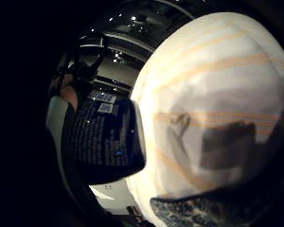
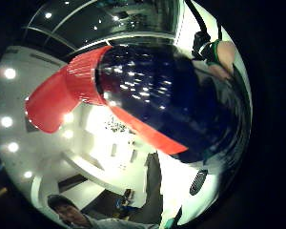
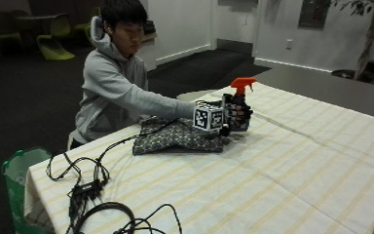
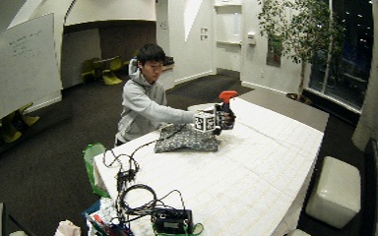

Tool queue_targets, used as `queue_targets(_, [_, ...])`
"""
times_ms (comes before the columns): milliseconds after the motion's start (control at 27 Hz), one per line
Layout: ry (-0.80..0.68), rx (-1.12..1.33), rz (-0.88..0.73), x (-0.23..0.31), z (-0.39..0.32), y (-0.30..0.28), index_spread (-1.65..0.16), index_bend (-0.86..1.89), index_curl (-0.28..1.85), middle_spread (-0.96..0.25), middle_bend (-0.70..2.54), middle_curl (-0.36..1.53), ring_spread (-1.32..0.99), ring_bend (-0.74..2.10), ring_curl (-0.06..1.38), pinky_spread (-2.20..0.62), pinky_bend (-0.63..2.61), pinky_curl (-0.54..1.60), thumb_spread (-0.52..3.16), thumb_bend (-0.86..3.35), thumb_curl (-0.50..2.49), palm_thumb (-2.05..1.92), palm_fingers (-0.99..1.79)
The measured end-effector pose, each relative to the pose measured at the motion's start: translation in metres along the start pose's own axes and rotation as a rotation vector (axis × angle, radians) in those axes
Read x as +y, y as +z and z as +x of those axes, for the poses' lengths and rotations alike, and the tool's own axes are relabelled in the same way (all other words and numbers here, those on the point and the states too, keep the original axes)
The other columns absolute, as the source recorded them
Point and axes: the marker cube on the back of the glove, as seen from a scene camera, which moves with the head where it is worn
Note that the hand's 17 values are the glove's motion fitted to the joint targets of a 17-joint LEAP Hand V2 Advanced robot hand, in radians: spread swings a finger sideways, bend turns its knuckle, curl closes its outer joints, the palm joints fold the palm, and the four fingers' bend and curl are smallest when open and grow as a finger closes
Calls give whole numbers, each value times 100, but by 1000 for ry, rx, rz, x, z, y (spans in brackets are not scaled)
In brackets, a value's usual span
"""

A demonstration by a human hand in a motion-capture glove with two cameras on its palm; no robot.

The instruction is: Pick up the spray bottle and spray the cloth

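Near the frame's center, the gloved right hand (image 3: 237,116) is wrapping its grip around the dark spray bottle (image 3: 239,105), a rigid, probably slick body, beside the soft patterned cloth (image 3: 177,138) on the striped surface (image 3: 290,170).

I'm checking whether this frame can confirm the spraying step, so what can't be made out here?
- Finger on the trigger: in the outside view the marker cube covers much of the right hand on the spray bottle.
- Nozzle direction relative to the cloth: too small in both outside views.
- Any mist or wet patch: not discernible in any view.
- Bottle label: text too small to read in the little finger side palm view.
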Motion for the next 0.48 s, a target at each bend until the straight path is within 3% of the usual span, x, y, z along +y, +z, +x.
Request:
queue_targets(185, [2,31,-82,5,7,-4,-31,10,33,-15,21,39,-20,33,34,-2,24,35,76,-4,52,114,88])
queue_targets(334, [-36,56,-161,16,-3,-24,-34,1,29,-11,11,36,-15,28,37,5,37,43,73,-9,48,99,26])
queue_targets(482, [-63,88,-169,28,-13,-44,-35,4,24,-8,15,34,-13,28,34,9,42,41,73,-7,45,91,18])
